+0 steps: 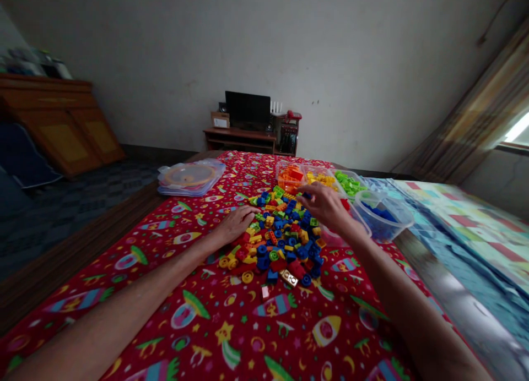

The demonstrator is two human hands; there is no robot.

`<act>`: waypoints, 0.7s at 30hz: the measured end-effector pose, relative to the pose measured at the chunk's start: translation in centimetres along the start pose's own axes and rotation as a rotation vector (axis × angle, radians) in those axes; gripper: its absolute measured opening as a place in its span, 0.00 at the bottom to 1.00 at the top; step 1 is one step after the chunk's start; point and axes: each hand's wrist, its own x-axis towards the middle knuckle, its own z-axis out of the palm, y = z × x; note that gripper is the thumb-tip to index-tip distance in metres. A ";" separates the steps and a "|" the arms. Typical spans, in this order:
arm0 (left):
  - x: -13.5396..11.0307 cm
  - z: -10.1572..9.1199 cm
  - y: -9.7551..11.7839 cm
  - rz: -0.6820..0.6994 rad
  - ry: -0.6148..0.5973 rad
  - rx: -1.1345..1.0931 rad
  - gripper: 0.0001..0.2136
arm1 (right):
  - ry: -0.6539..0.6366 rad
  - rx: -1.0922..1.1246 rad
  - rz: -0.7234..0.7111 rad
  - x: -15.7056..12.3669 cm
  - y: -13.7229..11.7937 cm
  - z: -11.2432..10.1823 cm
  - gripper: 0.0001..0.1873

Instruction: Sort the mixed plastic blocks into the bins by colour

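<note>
A mixed pile of toy building bricks (285, 235) in blue, yellow, red, orange and green lies on a red patterned tablecloth (235, 317). My left hand (238, 222) rests at the pile's left edge, fingers stretched over the bricks, with nothing visible in it. Above the pile's far right side, my right hand (324, 202) has thumb and forefinger closed around a small blue brick (306, 195). Just beyond it stand clear bins sorted by colour: an orange-brick bin (281, 174), a yellow-brick bin, a green-brick bin (361, 180) and a blue-brick bin (403, 218). A bin with red bricks is partly hidden by my right arm.
Stacked clear lids (192, 177) lie at the table's far left. A gold-coloured brick (289, 277) and a pale pink piece (265, 292) sit at the pile's near edge. A bed (463, 221) adjoins the right side. A monitor (248, 110) stands on a desk behind.
</note>
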 end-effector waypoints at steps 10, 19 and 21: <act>0.3 -0.1 0.2 0.061 0.022 0.011 0.19 | 0.162 -0.443 0.475 -2.9 10.5 -6.3 0.15; -2.4 0.6 9.5 0.566 -0.241 0.076 0.17 | 0.112 -0.492 0.495 -3.1 10.0 -5.5 0.17; -3.5 1.6 10.7 0.622 -0.331 0.114 0.17 | 0.107 -0.441 0.442 -2.6 8.9 -5.2 0.17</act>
